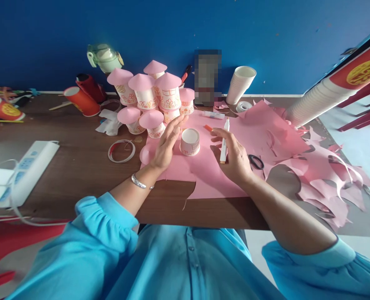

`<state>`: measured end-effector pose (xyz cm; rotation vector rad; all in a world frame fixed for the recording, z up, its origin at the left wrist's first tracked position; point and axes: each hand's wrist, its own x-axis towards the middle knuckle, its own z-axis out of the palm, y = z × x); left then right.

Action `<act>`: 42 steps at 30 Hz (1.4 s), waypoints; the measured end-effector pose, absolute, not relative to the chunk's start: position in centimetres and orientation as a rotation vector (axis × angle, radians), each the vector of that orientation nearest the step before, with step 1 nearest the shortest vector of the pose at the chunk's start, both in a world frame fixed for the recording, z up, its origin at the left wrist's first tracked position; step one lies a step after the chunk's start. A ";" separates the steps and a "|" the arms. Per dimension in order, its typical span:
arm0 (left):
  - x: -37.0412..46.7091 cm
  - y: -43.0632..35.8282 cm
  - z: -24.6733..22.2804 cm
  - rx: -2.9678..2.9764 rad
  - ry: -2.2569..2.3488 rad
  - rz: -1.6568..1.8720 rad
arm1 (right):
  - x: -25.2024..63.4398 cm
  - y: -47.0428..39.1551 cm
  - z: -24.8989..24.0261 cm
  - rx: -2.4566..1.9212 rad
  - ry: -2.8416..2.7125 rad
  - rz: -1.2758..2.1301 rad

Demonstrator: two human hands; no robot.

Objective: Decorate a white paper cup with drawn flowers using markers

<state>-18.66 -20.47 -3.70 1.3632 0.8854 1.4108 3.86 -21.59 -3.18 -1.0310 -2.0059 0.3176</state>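
Observation:
A short white paper cup [190, 143] with faint drawn lines stands on pink paper [203, 183], between my two hands. My left hand [167, 146] is open to its left, fingers stretched forward and apart from the cup. On the right, my right hand [235, 156] is open with its fingers reaching across a white marker [224, 146]; whether it touches the marker I cannot tell. An orange piece like a cap [208, 128] lies by the right fingertips. Behind my left hand stand several decorated paper cups [145, 99] with pink cone roofs [141, 82].
Pink paper scraps [325, 179] and black-handled scissors [256, 162] lie to the right. Stacked cups [319, 98] lean at far right; another white stack [241, 85] stands by the blue wall. Left are a tape roll [121, 151], a red cup [81, 101] and a power strip [31, 173].

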 end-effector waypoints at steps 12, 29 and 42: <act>-19.2 -19.8 -4.3 1.298 1.023 1.467 | 4.1 -21.4 -3.3 -1.061 -2.029 0.352; -19.6 -19.8 -3.9 1.478 0.967 1.147 | 4.1 -21.4 -3.3 -1.036 -2.060 0.352; -19.1 -20.3 -4.5 1.232 0.920 1.272 | 3.6 -22.3 -2.4 -0.994 -2.099 0.407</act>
